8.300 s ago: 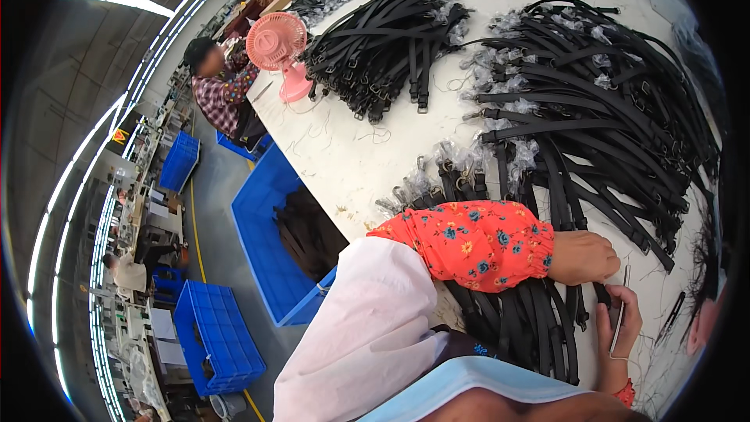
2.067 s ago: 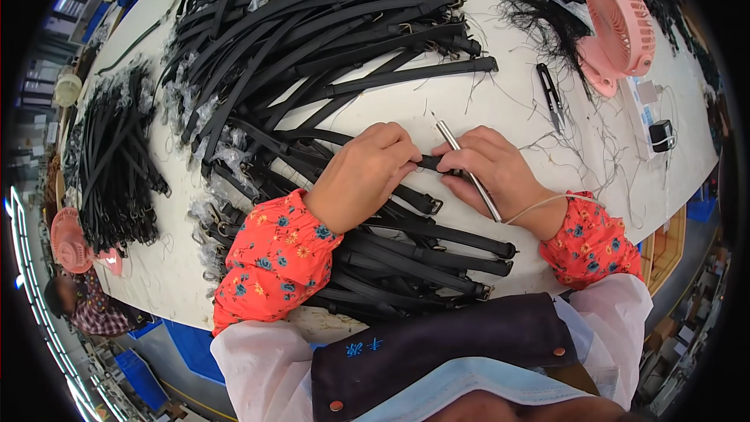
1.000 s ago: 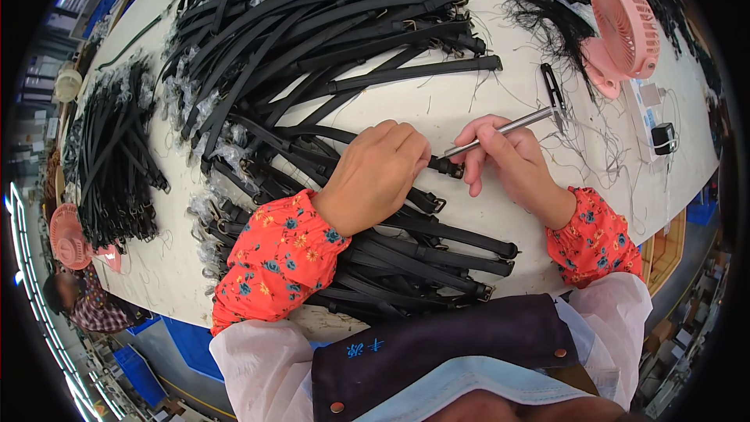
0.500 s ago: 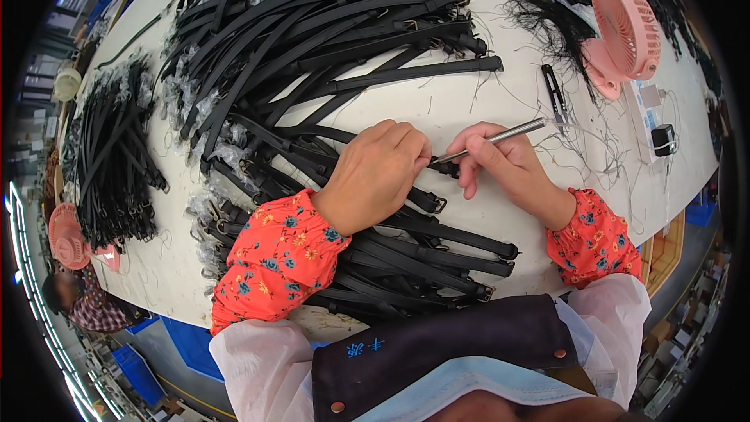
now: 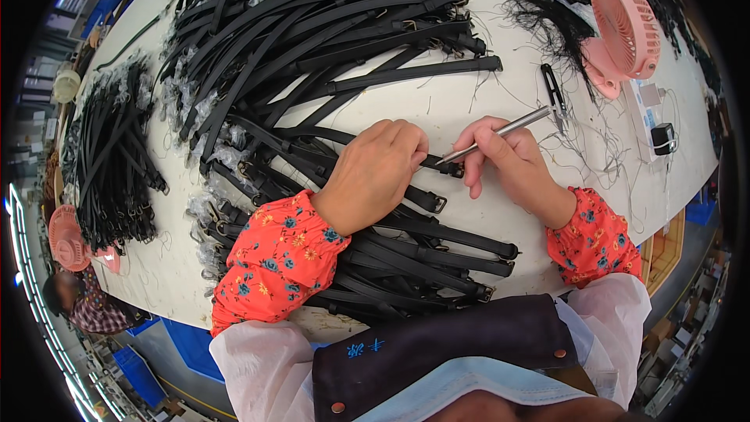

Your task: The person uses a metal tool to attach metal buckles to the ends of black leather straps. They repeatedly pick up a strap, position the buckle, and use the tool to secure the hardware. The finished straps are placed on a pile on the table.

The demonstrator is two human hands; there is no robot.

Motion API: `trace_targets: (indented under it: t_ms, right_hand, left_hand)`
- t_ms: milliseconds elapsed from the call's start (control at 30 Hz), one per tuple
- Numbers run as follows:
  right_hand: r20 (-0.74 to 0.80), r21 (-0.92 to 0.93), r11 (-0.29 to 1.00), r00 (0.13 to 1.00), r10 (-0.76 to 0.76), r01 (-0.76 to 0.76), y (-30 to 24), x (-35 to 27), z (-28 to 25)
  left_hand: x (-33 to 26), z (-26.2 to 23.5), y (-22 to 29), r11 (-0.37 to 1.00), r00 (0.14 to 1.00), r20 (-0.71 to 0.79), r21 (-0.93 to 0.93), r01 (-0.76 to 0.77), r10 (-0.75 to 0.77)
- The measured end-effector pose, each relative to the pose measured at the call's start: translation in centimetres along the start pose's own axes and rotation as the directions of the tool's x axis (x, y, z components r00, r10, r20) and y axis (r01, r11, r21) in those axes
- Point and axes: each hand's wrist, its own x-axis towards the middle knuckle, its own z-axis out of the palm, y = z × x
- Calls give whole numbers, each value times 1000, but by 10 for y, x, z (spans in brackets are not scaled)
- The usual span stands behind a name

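My left hand [image 5: 376,176] is closed, thumb and fingers pinched together above a row of black straps with buckles. What it pinches is hidden by its own knuckles. A strap's buckle end [image 5: 448,166] sticks out just right of its fingertips. In my right hand [image 5: 509,158] is a slim silver pointed tool [image 5: 522,123], gripped between thumb and fingers. Its tip points down-left, over that buckle end and a little apart from my left fingers. More black straps [image 5: 437,244] lie below and under my left wrist.
A large pile of black buckled straps [image 5: 344,19] covers the far table, another bundle [image 5: 117,156] the left. Black thread snips [image 5: 554,94] lie among loose threads at right, near a pink fan [image 5: 625,27] and a black adapter [image 5: 663,139]. Another person [image 5: 90,305] is at lower left.
My right hand has drawn the silver tool's tip slightly away from my left fingers, uncovering the buckle end. My left hand has barely moved.
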Motion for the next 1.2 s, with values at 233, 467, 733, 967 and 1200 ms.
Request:
trace_targets:
  t_ms: [233,467,733,967,1200]
  right_hand:
    - [-33,120,988,995,-91,94,5,10,-2]
    - [30,24,999,999,-24,23,2,7,0]
    - [50,-53,998,998,-26,28,2,7,2]
    - [55,-48,998,998,-25,28,3,7,2]
    - [67,-27,1000,998,-12,14,5,6,1]
  left_hand:
    - [0,-1,1,994,994,50,-45,96,-94]
    - [-1,-1,0,998,998,29,-43,52,-50]
    - [-2,0,-1,998,998,34,-48,52,-50]
    - [-2,0,0,998,998,37,-37,58,-56]
    - [-2,0,-1,997,997,44,-40,61,-59]
